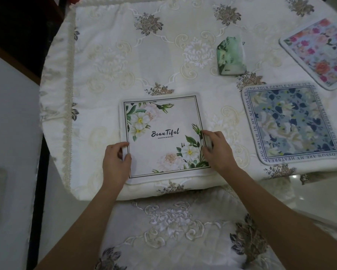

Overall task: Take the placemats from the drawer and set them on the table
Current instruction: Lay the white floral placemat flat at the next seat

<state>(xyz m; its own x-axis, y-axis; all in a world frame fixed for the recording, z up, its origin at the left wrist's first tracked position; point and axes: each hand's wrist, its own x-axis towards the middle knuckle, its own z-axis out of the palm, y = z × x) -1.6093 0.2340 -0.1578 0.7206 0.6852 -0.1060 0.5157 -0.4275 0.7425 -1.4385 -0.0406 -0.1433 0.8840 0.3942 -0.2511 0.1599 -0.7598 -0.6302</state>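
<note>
Fingers (123, 145): on the head view, my left hand (116, 158) and right hand (216, 151) each grip a side edge of the white mat (163, 137).
Mat: flat near the bench's front edge; I judge it light, thin, bendy and not fragile, best held by its side edges.
Bench (124, 55): embroidered cloth, which I expect to ruck if the mat is dragged.
Neighbours: blue mat (292, 123) and pink mat (319, 53) to the right; green packet (232, 55) behind.
Room: covered seat (173, 230) below, glossy floor (319, 191).
</note>
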